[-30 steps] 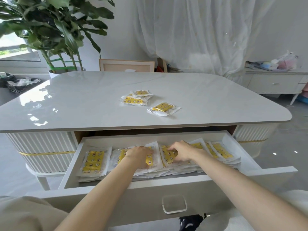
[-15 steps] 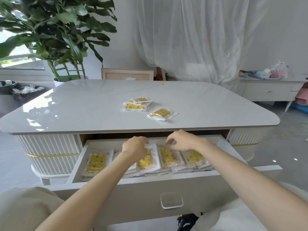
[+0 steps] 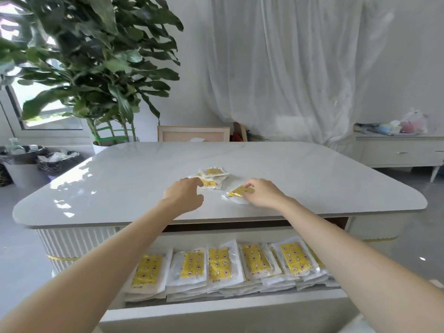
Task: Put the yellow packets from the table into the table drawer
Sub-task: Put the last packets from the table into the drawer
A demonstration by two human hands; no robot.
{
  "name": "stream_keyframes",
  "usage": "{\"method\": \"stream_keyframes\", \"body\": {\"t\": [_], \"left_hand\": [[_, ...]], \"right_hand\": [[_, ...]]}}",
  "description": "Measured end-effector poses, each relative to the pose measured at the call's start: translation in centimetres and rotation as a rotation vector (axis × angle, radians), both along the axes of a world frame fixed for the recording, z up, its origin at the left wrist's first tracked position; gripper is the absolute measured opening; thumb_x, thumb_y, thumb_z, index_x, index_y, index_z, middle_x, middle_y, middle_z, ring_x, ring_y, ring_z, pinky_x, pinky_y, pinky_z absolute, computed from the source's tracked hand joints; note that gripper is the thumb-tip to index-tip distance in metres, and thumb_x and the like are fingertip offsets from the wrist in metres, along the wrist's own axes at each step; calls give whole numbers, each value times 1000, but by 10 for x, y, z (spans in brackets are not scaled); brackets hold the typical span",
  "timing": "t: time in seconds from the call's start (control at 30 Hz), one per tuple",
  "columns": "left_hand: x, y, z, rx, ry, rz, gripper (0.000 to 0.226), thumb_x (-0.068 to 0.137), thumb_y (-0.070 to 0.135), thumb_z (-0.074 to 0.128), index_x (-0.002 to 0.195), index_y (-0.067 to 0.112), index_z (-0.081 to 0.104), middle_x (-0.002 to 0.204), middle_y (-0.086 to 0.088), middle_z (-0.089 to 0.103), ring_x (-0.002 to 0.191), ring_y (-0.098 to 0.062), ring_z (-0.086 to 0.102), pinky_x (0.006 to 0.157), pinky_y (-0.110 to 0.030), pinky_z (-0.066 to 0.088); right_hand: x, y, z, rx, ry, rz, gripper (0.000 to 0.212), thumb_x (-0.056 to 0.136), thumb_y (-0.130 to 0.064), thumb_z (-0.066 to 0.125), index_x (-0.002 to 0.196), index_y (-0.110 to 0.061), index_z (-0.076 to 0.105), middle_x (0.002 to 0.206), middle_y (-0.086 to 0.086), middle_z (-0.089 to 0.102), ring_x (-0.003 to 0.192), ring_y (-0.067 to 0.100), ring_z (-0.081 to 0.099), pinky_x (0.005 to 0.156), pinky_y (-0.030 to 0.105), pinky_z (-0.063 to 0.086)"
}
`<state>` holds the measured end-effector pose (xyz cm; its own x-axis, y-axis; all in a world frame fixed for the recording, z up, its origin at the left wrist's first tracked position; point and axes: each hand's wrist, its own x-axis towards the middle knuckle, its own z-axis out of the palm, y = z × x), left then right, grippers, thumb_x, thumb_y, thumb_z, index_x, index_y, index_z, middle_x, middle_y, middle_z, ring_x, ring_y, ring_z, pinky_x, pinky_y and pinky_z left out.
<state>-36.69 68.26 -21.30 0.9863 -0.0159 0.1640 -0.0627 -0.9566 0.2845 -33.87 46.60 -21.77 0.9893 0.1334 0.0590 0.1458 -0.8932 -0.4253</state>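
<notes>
My left hand (image 3: pixel 183 194) is extended over the glossy white rounded table (image 3: pixel 115 188). Its fingers (image 3: pixel 199 182) are loosely curled, with the index tip at the near edge of the small pile of yellow-printed clear plastic packets (image 3: pixel 214 173); I cannot tell whether a grip is established. My right hand (image 3: pixel 263 193) is near it, with fingers curled onto the right end of a single yellow packet in a clear wrapper (image 3: pixel 236 192). This packet lies on the table just apart from the pile, with one edge raised. Below the table edge, the white table drawer (image 3: pixel 216 311) stands open. It contains a row of yellow packets (image 3: pixel 217 263), overlapping side by side on stacked layers. Both forearms pass above the drawer.
</notes>
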Motion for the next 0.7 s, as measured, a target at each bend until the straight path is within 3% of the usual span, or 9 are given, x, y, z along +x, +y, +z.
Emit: {"method": "stream_keyframes", "body": {"t": [0.13, 0.2, 0.27, 0.3, 0.33, 0.43, 0.47, 0.6, 0.7], "left_hand": [[33, 11, -11, -11, 63, 12, 51, 95, 28, 46, 144, 23, 34, 141, -7, 41, 128, -27, 43, 97, -37, 42], [51, 12, -13, -49, 76, 3, 54, 96, 31, 46, 146, 22, 29, 145, -10, 38, 131, -30, 40, 103, -40, 40], [73, 9, -13, -97, 64, 3, 55, 96, 36, 45, 147, 24, 29, 147, -9, 35, 133, -31, 38, 105, -42, 38], [84, 6, -14, -121, 59, 3, 55, 95, 39, 44, 146, 26, 29, 149, -8, 34, 134, -30, 37, 106, -44, 37], [95, 1, -14, -144, 60, 5, 55, 95, 42, 43, 146, 27, 31, 149, -7, 34, 135, -30, 36, 108, -44, 35], [129, -13, -13, -264, 83, 80, 53, 95, 47, 38, 144, 29, 35, 145, -10, 42, 134, -32, 36, 109, -41, 34], [139, -18, -11, -313, 93, 116, 52, 95, 47, 37, 144, 28, 36, 142, -10, 46, 133, -32, 37, 109, -39, 33], [178, -26, -18, -359, 184, 255, 58, 88, 57, 37, 141, 33, 38, 139, -5, 50, 132, -31, 38, 108, -40, 31], [193, -26, -32, -266, 197, 349, 62, 80, 64, 42, 133, 31, 44, 134, -6, 50, 129, -31, 38, 102, -40, 27]], "right_hand": [[33, 16, -15, -71, 122, -57, 52, 92, -47, 42, 141, -27, 40, 143, 7, 42, 131, 35, 39, 104, 42, 38], [45, 23, -21, -80, 163, -59, 54, 90, -54, 38, 137, -27, 42, 143, 6, 44, 131, 34, 40, 105, 42, 37], [58, 29, -30, -90, 170, -50, 41, 80, -59, 34, 102, -31, 54, 129, 5, 53, 125, 34, 46, 102, 46, 38], [64, 32, -34, -97, 155, -44, 35, 77, -59, 33, 86, -30, 51, 121, 3, 55, 123, 35, 47, 101, 48, 37], [70, 34, -38, -90, 136, -45, 32, 79, -57, 34, 83, -29, 49, 123, 2, 54, 124, 34, 45, 102, 49, 35], [85, 33, -48, -36, 34, -50, 31, 93, -46, 39, 115, -29, 54, 134, -3, 50, 128, 27, 40, 105, 48, 27], [89, 31, -50, -1, 1, -53, 30, 94, -44, 41, 117, -29, 54, 132, -4, 53, 127, 25, 42, 106, 48, 26], [103, 28, -56, 115, -89, -31, 24, 85, -39, 55, 105, -28, 60, 121, -4, 57, 121, 20, 46, 105, 41, 30], [108, 27, -57, 237, -80, -45, 41, 64, -45, 60, 101, -27, 59, 120, 2, 51, 121, 24, 41, 101, 34, 35]]}}
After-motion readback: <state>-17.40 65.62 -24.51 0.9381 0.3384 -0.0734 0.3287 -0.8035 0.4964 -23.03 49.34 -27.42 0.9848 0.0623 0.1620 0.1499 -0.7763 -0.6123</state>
